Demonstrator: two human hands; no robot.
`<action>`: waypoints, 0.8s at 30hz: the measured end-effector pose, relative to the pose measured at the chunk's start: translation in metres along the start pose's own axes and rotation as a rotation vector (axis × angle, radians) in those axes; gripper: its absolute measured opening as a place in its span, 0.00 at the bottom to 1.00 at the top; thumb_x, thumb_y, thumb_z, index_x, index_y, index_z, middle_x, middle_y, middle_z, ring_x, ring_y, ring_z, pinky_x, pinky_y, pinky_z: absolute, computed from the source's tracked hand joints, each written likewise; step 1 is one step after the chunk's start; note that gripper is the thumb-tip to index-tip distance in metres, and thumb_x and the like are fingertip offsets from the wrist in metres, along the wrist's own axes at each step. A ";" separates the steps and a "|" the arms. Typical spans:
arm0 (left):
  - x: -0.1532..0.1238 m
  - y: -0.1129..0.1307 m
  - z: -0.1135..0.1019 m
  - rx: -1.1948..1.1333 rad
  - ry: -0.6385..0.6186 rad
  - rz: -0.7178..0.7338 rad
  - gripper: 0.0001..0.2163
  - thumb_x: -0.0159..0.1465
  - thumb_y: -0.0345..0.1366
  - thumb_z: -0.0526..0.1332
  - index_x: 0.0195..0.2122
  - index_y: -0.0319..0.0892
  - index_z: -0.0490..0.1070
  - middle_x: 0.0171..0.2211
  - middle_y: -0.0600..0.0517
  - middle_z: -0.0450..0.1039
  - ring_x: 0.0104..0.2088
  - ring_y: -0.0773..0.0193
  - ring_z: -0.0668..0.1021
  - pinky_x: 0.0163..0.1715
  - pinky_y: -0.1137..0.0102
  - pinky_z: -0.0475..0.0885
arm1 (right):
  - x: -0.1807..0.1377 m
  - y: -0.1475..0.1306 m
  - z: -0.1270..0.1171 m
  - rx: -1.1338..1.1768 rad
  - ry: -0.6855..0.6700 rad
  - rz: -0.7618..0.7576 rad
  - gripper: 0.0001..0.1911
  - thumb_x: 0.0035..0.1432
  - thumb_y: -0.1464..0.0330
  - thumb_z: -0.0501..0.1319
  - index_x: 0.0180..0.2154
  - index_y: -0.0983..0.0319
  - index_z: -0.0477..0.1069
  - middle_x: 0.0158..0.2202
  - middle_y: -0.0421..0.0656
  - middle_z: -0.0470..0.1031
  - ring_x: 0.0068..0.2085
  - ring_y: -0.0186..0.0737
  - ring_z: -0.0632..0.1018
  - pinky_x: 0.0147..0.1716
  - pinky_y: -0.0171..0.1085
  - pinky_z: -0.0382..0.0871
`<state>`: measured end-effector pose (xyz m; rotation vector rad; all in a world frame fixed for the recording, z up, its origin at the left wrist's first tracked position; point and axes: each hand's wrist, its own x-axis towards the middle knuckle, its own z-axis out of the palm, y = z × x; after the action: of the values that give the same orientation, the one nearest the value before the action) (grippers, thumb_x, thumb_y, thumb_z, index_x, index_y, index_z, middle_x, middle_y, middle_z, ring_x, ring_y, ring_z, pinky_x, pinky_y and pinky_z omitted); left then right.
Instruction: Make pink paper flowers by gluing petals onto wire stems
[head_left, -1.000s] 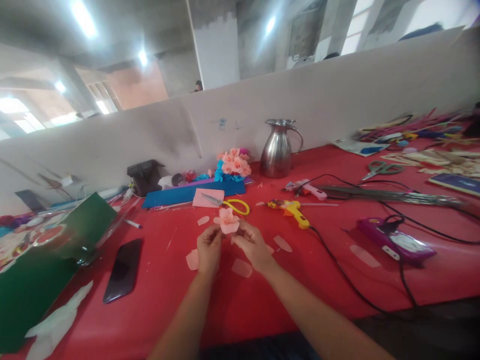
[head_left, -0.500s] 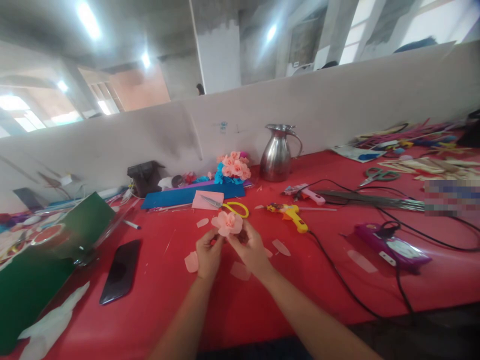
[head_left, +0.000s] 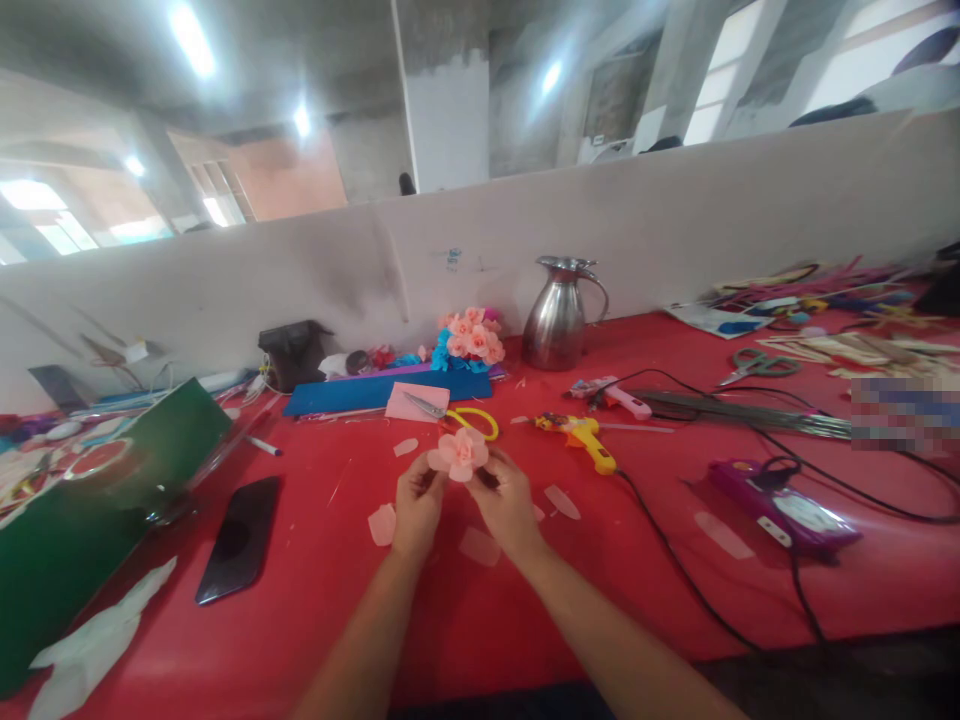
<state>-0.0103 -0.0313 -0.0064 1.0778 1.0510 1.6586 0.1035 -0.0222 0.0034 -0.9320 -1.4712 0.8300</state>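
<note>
A peach paper flower (head_left: 459,455) is held up between my two hands, its petals facing up. My left hand (head_left: 418,505) pinches its left edge between thumb and fingers. On the right side, my right hand (head_left: 506,500) grips the flower's petals the same way. Loose paper petals (head_left: 480,546) lie on the red table around and below my hands. Just beyond the flower, yellow-handled scissors (head_left: 474,422) rest partly on a folded pink paper (head_left: 409,400). A yellow glue gun (head_left: 589,440) lies to the right of my hands.
Behind stand a bunch of peach paper flowers (head_left: 474,340) and a steel jug (head_left: 559,315). On the right are a pink glue gun (head_left: 619,397), green-handled scissors (head_left: 761,364), a purple power strip (head_left: 799,510) and cables. A phone (head_left: 240,540) and a green board (head_left: 82,560) lie left.
Both hands still hold the flower, which has tipped slightly so its face shows more. The whole view has shifted a little.
</note>
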 end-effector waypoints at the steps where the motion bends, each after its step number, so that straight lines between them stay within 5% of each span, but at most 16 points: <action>1: 0.001 0.000 -0.001 -0.037 -0.019 -0.016 0.08 0.51 0.33 0.63 0.32 0.40 0.76 0.33 0.51 0.77 0.36 0.63 0.75 0.40 0.70 0.67 | 0.000 -0.001 0.000 -0.009 -0.008 -0.010 0.06 0.54 0.66 0.59 0.32 0.60 0.73 0.36 0.45 0.72 0.36 0.41 0.72 0.34 0.38 0.66; 11: 0.003 0.001 -0.009 -0.243 -0.123 -0.174 0.12 0.43 0.31 0.69 0.32 0.42 0.77 0.31 0.50 0.78 0.35 0.62 0.76 0.41 0.69 0.68 | -0.001 -0.003 0.001 -0.097 -0.045 -0.093 0.07 0.54 0.71 0.56 0.29 0.59 0.73 0.32 0.44 0.72 0.34 0.40 0.73 0.34 0.38 0.66; 20: 0.006 0.004 -0.008 -0.201 -0.087 -0.241 0.12 0.42 0.34 0.69 0.30 0.41 0.76 0.31 0.48 0.78 0.35 0.60 0.77 0.38 0.68 0.69 | -0.003 0.000 0.004 -0.192 -0.105 -0.080 0.05 0.51 0.71 0.57 0.28 0.60 0.71 0.30 0.43 0.72 0.30 0.38 0.72 0.29 0.36 0.65; 24: 0.007 0.004 -0.008 -0.193 -0.081 -0.209 0.12 0.45 0.34 0.67 0.33 0.41 0.76 0.32 0.48 0.77 0.34 0.62 0.77 0.38 0.69 0.69 | -0.006 0.001 0.003 -0.249 0.022 -0.106 0.10 0.50 0.72 0.57 0.37 0.59 0.67 0.35 0.43 0.69 0.27 0.35 0.69 0.30 0.36 0.66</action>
<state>-0.0206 -0.0276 -0.0040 0.8707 0.8992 1.5017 0.1009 -0.0269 -0.0001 -1.0334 -1.6143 0.5657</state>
